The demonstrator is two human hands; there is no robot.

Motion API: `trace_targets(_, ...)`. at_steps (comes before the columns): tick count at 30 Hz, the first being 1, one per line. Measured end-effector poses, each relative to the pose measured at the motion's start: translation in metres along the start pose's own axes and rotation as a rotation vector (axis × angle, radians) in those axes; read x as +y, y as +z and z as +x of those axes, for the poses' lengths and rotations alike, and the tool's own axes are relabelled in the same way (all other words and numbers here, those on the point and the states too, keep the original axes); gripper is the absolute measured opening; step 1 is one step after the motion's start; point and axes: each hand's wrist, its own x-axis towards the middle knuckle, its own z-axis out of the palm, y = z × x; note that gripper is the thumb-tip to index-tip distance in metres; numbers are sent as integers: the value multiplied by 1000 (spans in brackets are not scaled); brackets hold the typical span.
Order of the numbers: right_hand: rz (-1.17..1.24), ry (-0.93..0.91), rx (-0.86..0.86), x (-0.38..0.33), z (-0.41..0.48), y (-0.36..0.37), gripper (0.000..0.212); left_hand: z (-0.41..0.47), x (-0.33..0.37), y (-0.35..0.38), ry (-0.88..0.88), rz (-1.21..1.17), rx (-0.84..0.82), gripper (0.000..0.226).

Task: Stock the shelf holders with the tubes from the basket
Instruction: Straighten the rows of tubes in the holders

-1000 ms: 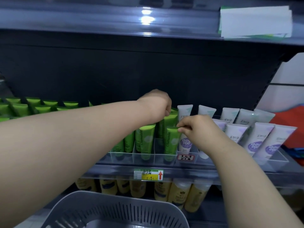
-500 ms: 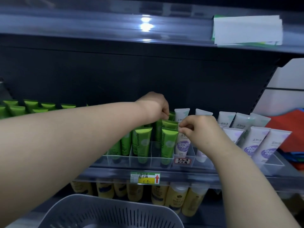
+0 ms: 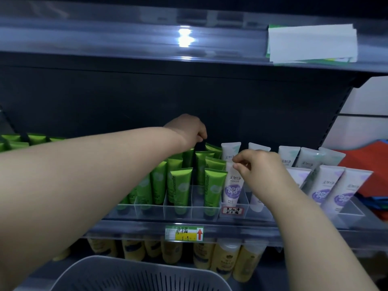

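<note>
Green tubes (image 3: 213, 185) stand in rows in the clear shelf holders (image 3: 196, 198), with white tubes with purple labels (image 3: 232, 185) in the slots to their right. My left hand (image 3: 188, 129) hovers just above the rearmost green tubes, its fingers curled downward with nothing visible in them. My right hand (image 3: 259, 171) pinches the top edge of the front white tube between thumb and forefinger. The grey slotted basket (image 3: 136, 276) sits at the bottom edge below my arms; its inside is out of view.
More white tubes (image 3: 327, 185) lean in the holders at the right. Yellow bottles (image 3: 226, 259) fill the shelf below, behind a price tag (image 3: 184, 233). White paper sheets (image 3: 310, 45) lie on the upper shelf. Red material (image 3: 367, 164) lies at the far right.
My left hand has lifted off the green tube tops and shifted slightly back. My right hand's fingertips have moved from the green tube's edge onto the white tube's top.
</note>
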Motion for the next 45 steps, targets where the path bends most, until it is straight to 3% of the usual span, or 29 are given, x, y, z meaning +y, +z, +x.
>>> trace_targets(9, 1, -20, 44, 3, 0, 1, 24, 21, 3, 15, 137, 73, -92, 28)
trace_targets(20, 8, -61, 142, 4, 5, 4, 24, 34, 3, 27, 65, -18, 28, 20)
trace_targets(27, 36, -78, 155, -1, 7, 3, 25, 31, -3, 21, 24, -74, 21, 33)
trace_targets(30, 31, -79, 152, -2, 6, 2, 25, 25, -3, 12, 45, -83, 28, 22)
trace_targets(38, 23, -74, 142, 0, 4, 2, 25, 13, 9, 6, 80, 64, -178, 19)
trace_targets(45, -54, -37, 103, 11, 4, 4, 29, 14, 25, 6, 122, 25, -48, 18)
